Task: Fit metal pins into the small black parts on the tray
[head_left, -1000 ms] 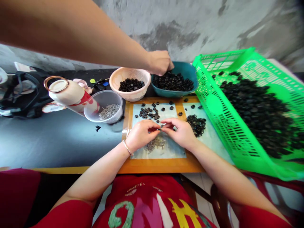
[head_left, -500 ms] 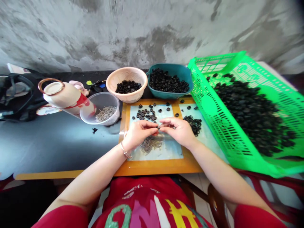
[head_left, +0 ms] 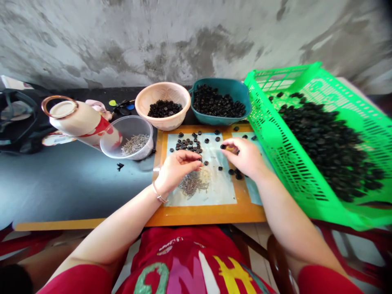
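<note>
The right hand (head_left: 243,157) pinches a small black piece (head_left: 223,146) between thumb and fingertips. Left of that grip, the left hand (head_left: 180,167) holds its thumb and fingers close together over the board (head_left: 211,210). Just below the left hand's grip lies a pile of metal pins (head_left: 192,184). Beyond both grips stand a pink bowl (head_left: 162,120) and a teal bowl (head_left: 219,118), each holding black pieces.

Left hand (head_left: 177,171): palm turning inward, thumb and fingers nearly meeting | Right hand (head_left: 245,157): hovering apart, thumb and index pinching | Forearms: angling inward
</note>
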### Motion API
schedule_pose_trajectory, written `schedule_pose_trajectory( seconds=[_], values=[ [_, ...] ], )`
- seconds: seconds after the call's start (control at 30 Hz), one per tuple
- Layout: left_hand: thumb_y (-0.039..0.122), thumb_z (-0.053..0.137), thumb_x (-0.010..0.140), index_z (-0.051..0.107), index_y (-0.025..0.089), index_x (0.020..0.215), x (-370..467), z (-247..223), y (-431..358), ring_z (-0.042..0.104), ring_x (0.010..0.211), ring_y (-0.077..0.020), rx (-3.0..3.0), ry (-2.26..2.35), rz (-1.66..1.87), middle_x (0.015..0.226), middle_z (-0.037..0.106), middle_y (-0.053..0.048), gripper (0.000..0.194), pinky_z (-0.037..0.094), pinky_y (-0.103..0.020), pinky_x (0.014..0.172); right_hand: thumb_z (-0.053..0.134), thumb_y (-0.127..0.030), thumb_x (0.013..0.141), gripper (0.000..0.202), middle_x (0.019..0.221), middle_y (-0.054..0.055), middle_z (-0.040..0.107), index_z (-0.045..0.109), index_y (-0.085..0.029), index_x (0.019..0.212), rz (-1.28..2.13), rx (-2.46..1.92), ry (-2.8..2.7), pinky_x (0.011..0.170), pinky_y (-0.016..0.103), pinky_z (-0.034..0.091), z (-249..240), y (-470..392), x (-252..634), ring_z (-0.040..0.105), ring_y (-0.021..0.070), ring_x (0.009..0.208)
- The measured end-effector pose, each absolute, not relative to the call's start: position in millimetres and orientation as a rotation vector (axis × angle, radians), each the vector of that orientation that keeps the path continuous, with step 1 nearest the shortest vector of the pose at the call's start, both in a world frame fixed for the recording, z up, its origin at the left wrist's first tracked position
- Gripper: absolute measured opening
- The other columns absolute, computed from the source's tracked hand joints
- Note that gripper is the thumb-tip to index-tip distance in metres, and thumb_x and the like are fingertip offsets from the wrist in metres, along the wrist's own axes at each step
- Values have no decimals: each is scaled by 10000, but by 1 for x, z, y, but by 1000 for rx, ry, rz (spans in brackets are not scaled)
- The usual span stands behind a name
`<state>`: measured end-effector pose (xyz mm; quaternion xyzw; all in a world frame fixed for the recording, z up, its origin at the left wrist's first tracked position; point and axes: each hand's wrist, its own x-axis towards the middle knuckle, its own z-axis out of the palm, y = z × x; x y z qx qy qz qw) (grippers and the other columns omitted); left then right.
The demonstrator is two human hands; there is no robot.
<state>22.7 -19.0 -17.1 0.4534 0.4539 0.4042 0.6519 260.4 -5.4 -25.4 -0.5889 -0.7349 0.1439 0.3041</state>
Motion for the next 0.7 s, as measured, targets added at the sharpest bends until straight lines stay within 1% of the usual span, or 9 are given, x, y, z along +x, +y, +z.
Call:
schedule_pose_trajectory(
  seconds=[0.03,0.1,0.17,0.23,0.33,0.4,0.53,0.6,0.7],
  values=[
    [235,807,671,710,125,901,23,-17,-20,717,717,-159,1066,1055,928,786,745,-53,273,599,-311,743,710,-256,822,235,898,64,716,715,-194,1048,496,-1515,-1928,722,371,520,-22,-10,255,635,208,726],
    [238,800,682,722,132,911,23,-16,-22,721,751,-164,1123,1087,952,824,753,-61,265,597,-311,769,693,-245,832,248,967,54,726,722,-212,1077,668,-1381,-1933,742,357,539,-15,-20,244,648,189,742],
    [243,794,691,729,137,908,24,-15,-24,723,771,-172,1167,1100,973,844,756,-65,250,598,-317,779,673,-252,852,246,1064,50,718,726,-234,1091,742,-1255,-1948,800,362,551,-12,-27,236,660,185,805],
    [251,793,697,733,138,901,25,-13,-26,722,787,-178,1195,1101,983,860,757,-69,240,600,-325,788,660,-263,870,242,1109,48,705,723,-248,1103,764,-1189,-1940,822,362,556,-12,-31,232,661,181,845],
    [252,801,695,735,137,900,26,-11,-29,717,788,-170,1206,1080,1000,872,757,-69,245,597,-313,793,693,-262,856,302,1073,44,703,686,-242,1157,786,-1159,-1852,813,349,559,-15,-34,231,655,176,859],
    [241,807,688,736,138,897,26,-10,-30,712,771,-158,1207,1072,1013,869,757,-65,243,595,-293,778,740,-266,821,312,1012,39,705,675,-226,1125,784,-1166,-1784,794,342,556,-16,-36,230,650,177,844],
    [222,806,691,743,139,874,27,-8,-32,710,765,-154,1235,1089,1020,855,759,-64,210,594,-275,762,756,-242,807,178,905,31,698,685,-207,967,669,-1185,-1817,733,326,543,-11,-41,227,630,168,770],
    [222,802,697,748,143,870,27,-8,-33,710,774,-157,1268,1088,1028,856,760,-65,198,594,-272,757,731,-220,829,151,905,33,700,687,-212,973,616,-1130,-1877,729,327,540,-8,-41,226,635,175,791],
    [223,796,707,755,145,866,27,-9,-34,705,774,-157,1332,1079,1042,853,759,-65,182,590,-263,739,705,-204,854,161,944,38,710,687,-225,1013,548,-1037,-1932,784,353,539,-7,-41,226,649,194,874]
  ],
)
